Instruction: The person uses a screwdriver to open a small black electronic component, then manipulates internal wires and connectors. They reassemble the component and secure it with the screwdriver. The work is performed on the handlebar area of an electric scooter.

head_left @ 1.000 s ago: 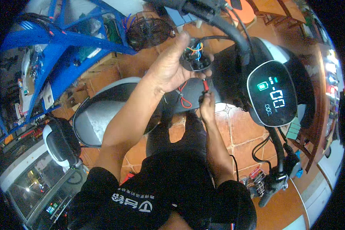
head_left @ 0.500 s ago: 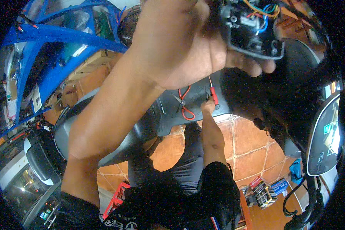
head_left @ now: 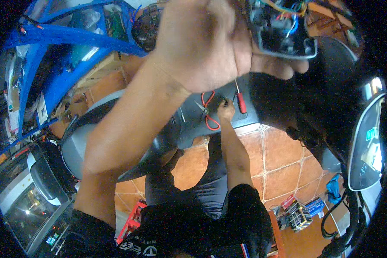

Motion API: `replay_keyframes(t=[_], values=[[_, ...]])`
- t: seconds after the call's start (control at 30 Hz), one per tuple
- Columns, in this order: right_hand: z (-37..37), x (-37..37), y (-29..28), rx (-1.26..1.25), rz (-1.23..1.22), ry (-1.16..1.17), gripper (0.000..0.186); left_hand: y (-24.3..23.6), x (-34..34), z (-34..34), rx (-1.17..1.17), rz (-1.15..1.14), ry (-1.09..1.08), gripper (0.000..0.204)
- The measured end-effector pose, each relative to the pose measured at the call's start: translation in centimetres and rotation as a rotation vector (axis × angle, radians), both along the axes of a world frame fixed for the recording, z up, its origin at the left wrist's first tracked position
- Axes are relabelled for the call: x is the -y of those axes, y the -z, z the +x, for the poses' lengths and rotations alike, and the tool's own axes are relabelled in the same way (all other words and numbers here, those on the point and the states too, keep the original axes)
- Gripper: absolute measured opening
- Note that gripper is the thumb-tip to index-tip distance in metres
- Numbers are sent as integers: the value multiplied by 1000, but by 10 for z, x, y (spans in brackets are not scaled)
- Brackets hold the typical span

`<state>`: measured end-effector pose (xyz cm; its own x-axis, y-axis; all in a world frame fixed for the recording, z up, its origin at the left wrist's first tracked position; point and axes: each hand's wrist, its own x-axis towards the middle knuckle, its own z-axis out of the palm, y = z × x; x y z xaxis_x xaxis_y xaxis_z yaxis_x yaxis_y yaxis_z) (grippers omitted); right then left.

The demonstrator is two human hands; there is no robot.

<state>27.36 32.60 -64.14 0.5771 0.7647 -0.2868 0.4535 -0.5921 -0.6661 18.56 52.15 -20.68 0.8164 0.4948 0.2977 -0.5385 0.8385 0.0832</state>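
High in front, my left hand (head_left: 206, 51) is closed around a black plastic housing (head_left: 284, 41); its fingers show under the lower edge, and blurred coloured wires (head_left: 293, 15) run inside. Part of the housing is cut off at the top. Lower down, over a dark grey footboard (head_left: 193, 132), my right hand (head_left: 226, 112) is closed, with a small dark thing at its fingertips too small to name. To its right lies a red-handled screwdriver (head_left: 241, 103). Red-handled scissors (head_left: 212, 124) lie to its left, and a thin pen-like tool (head_left: 182, 115) lies further left.
A black scooter seat (head_left: 135, 165) is below my left forearm. At the right rise a mirror-like panel (head_left: 365, 150) and black cables (head_left: 329, 223). Blue shelving (head_left: 69, 38) fills the upper left. Small boxes (head_left: 299, 216) stand at lower right above orange floor tiles (head_left: 284, 159).
My right hand has moved left, away from the screwdriver handle, which now lies apart from it. My left hand and the housing have shifted slightly upward in the view.
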Motion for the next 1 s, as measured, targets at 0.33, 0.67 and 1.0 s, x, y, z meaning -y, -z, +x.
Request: replay_keyframes(t=[0.33, 0.67, 1.0], values=[[26, -32, -166, -190, 260, -214, 25, -21, 24, 1, -619, 49, -258, 72], [-163, -23, -363, -409, 504, -1176, 22, -59, 69, 55, -518, -446, -556, 52], [-269, 15, -344, -53, 483, -1280, 18, -73, 61, 34, -644, -360, -513, 45]])
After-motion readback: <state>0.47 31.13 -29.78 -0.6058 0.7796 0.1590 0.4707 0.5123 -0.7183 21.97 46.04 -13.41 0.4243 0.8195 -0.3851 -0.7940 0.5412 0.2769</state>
